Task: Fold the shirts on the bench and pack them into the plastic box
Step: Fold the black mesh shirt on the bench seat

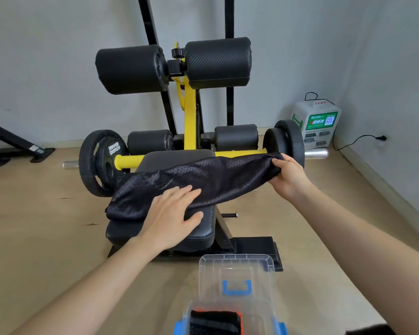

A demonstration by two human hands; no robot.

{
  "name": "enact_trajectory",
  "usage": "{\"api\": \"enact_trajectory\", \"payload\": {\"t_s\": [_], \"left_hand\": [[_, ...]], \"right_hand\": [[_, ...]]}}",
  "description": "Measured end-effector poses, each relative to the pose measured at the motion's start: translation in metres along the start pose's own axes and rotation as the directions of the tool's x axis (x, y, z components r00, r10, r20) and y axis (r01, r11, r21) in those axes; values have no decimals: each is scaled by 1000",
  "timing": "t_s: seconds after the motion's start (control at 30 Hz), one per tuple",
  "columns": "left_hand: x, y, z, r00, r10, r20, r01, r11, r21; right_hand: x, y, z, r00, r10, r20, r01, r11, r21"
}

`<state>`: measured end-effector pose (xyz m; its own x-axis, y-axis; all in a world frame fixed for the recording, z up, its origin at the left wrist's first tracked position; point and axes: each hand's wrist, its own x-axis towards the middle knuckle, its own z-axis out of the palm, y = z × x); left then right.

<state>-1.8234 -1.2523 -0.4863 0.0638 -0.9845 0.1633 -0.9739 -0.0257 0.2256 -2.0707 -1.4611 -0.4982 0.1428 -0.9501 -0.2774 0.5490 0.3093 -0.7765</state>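
At left, weight plate (107,155) lettered HAMMER STRENGTH. Across the bench (198,238), black mesh shirt (203,180) bunched long, running from near left to far right. Left hand (172,213) flat on its near-left part, fingers straight. Right hand (288,175) gripping its far-right end. Nearest, plastic box (264,315) holding a folded shirt (215,322).

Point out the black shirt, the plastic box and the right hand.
black shirt (203,180): head view, middle of the mesh cloth.
plastic box (260,320): head view, clear wall at its right.
right hand (288,176): head view, back of the hand.
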Motion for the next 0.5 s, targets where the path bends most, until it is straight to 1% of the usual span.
{"api": "enact_trajectory", "payload": {"t_s": [0.03,0.07,0.17,0.23,0.3,0.37,0.4,0.43,0.47,0.5], "left_hand": [[1,-3,-1,997,-71,36,70,997,35],[1,-5,-1,991,-114,70,111,992,55],[-4,-6,-2,987,-107,116,96,990,99],[-6,-6,-6,990,-109,89,103,992,72],[-7,-11,-12,989,-144,35,144,990,15],[-9,-26,-18,973,-230,-31,230,973,-8],[-11,-35,-21,959,-279,-57,277,960,-30],[-13,-46,-22,945,-318,-74,312,946,-87],[-15,-56,-23,933,-351,-82,332,925,-183],[-17,-63,-24,922,-377,-84,339,894,-293]], "right_hand": [[0,-4,2,1000,-13,13,13,1000,-5],[0,-5,8,999,-31,40,32,999,-13],[-14,-7,38,982,-104,160,117,990,-75],[-32,-5,67,961,-142,237,182,971,-156],[-52,2,95,929,-173,328,258,937,-235],[-70,18,115,856,-198,478,388,857,-338],[-76,28,121,799,-149,582,451,789,-418],[-82,38,122,736,-43,675,496,713,-495],[-85,45,122,676,77,733,523,650,-551],[-85,49,120,645,154,748,530,615,-584]]}}
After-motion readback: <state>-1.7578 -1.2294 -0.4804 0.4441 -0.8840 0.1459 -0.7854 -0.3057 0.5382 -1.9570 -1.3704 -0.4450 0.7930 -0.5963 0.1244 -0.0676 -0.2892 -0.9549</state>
